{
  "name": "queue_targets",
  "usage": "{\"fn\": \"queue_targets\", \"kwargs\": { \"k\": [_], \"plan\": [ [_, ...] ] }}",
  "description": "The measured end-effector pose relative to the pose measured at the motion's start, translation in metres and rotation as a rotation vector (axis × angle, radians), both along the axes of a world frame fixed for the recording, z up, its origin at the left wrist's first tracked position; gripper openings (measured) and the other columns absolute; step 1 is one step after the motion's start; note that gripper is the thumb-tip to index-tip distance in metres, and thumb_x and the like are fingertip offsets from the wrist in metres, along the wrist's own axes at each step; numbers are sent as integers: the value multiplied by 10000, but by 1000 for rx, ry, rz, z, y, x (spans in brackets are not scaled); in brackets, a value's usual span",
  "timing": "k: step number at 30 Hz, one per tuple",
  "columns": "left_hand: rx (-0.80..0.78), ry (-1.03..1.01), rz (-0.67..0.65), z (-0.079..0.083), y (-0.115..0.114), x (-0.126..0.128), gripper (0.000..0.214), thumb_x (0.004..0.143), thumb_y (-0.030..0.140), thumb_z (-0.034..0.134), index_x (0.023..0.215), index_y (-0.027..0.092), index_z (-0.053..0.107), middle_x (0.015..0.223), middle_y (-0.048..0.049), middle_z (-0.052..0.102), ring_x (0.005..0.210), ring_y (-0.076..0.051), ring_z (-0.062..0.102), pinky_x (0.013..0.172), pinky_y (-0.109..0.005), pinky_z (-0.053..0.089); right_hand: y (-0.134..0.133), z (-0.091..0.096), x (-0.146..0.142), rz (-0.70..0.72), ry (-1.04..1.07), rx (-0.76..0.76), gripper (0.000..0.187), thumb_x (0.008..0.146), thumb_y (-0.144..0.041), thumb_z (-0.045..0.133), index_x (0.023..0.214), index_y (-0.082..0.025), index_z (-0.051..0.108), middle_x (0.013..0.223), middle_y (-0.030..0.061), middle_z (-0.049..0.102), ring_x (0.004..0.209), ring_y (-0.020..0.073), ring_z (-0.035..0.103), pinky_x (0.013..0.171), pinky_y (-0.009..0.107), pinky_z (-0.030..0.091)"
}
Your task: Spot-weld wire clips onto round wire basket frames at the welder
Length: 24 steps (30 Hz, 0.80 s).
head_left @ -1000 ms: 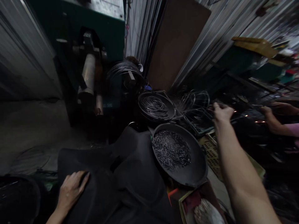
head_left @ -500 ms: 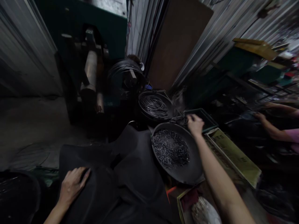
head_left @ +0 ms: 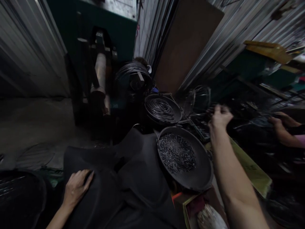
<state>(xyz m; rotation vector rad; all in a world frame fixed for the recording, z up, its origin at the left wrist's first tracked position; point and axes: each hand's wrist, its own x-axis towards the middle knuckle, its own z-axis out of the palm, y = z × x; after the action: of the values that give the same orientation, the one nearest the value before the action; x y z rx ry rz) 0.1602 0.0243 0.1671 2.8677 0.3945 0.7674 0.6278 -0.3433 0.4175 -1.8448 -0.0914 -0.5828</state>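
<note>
My left hand (head_left: 76,188) lies on the dark cloth (head_left: 140,165) over my lap, fingers together and thumb a little apart, holding nothing. Stretched out to the right, my right hand (head_left: 221,117) is closed and slightly blurred. Its fingers curl around something dark that I cannot make out. Just below and left of it sits a dark green-edged tray (head_left: 195,128) with small metal pieces in it. Nearer me stands a round black pan (head_left: 202,171) holding a heap of short bent metal pieces (head_left: 177,152). Behind it, another dark round pan holds a coil of wire (head_left: 160,109).
A green machine (head_left: 116,22) with a metal cylinder (head_left: 100,68) stands ahead. A yellow-green box (head_left: 252,168) lies beneath my right forearm. At lower right is a box with a plastic bag (head_left: 211,218). Another person's hands (head_left: 280,122) work at the far right.
My right hand has moved right and slightly up, away from the pan's rim. More of the tray's contents shows. My left hand has stayed on the cloth while the view shifted slightly.
</note>
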Motion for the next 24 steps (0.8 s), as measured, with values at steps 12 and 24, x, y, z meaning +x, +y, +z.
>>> {"fn": "queue_targets", "kwargs": {
  "k": [12,24],
  "plan": [
    [11,35,-22,0,-2,4,268,905,361,436,865,163,611,774,-52,681,672,-185,621,655,-297,426,-2,-29,-53,100,-182,-898,234,746,-109,421,794,-186,636,811,103,623,796,219,551,716,328,401],
    [19,43,-12,-3,-1,2,326,924,391,401,883,150,616,774,-52,678,661,-172,618,666,-291,430,-12,-77,-54,71,46,-713,301,814,-374,447,838,-162,659,888,131,691,811,235,618,739,330,446]
  ]
}}
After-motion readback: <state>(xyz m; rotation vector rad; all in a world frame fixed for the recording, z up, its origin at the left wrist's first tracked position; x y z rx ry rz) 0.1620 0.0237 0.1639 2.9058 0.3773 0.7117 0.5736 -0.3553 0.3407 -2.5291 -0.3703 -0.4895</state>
